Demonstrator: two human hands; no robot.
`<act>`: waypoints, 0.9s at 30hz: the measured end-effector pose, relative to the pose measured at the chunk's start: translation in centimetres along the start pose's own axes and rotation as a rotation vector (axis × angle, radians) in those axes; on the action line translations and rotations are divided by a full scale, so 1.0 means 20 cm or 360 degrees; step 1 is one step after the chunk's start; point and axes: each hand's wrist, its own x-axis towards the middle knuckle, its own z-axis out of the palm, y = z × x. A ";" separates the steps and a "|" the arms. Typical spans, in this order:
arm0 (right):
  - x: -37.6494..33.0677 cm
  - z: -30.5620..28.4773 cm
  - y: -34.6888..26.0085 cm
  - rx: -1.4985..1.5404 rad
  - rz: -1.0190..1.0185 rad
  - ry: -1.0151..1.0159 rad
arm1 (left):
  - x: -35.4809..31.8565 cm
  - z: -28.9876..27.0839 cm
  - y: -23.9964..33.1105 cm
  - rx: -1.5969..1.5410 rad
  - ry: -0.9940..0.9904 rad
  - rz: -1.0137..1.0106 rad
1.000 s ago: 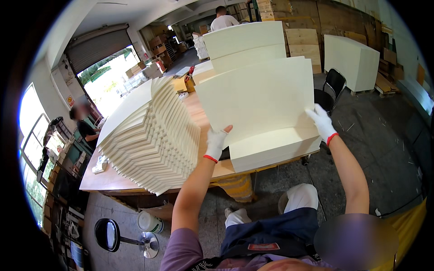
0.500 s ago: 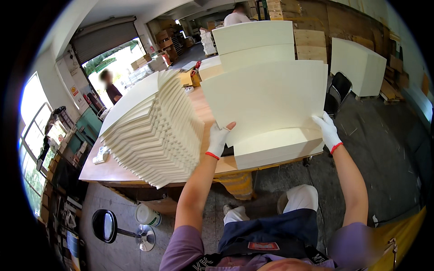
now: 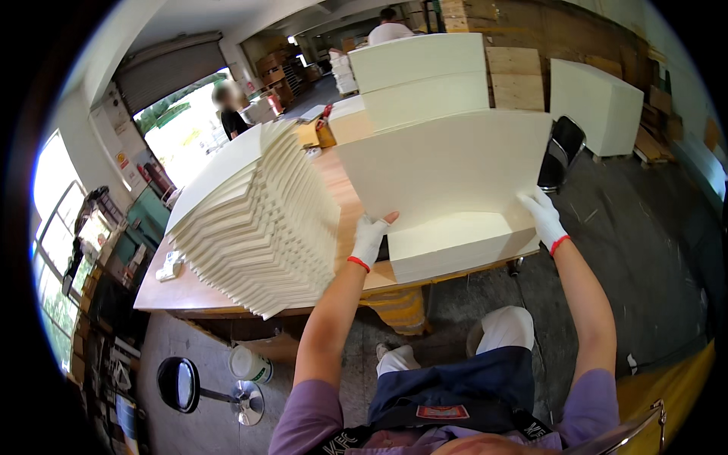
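Note:
Both my hands wear white gloves with red cuffs. A large cream paper sheet [image 3: 447, 163], perhaps several together, stands tilted up between them. My left hand [image 3: 370, 235] grips its lower left side, bare thumb tip showing at the front. My right hand [image 3: 541, 215] is closed at its lower right side, fingers partly hidden. Just below the raised paper, a low cream paper stack [image 3: 462, 254] lies at the table's front edge. To the left rises a tall stack of cream paper [image 3: 265, 220] in staggered, fanned layers.
The wooden table [image 3: 163, 284] carries the stacks. Behind the raised paper stands another tall cream paper stack [image 3: 421, 76]. A black chair [image 3: 563, 155] is at the right, a round stool [image 3: 178, 385] and white bucket [image 3: 249, 364] at lower left. Two people are farther back.
The raised paper's top edge has come down and the sheet leans differently, while my hands stay at its lower sides. The person near the doorway has moved right.

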 end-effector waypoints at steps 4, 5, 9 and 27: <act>0.01 -0.03 -0.07 -0.0117 -0.0025 0.0061 | -0.04 0.04 0.18 0.0004 -0.0048 0.0096; 0.02 -0.05 -0.06 -0.0126 -0.0035 0.0067 | -0.08 0.07 0.24 -0.0133 -0.0057 0.0248; -0.04 0.00 -0.10 -0.0048 0.0140 0.0071 | -0.12 0.06 0.25 0.0648 0.0074 -0.0007; 0.08 -0.14 -0.11 -0.1590 0.0304 0.0076 | -0.26 0.03 0.41 0.1878 -0.0599 0.0037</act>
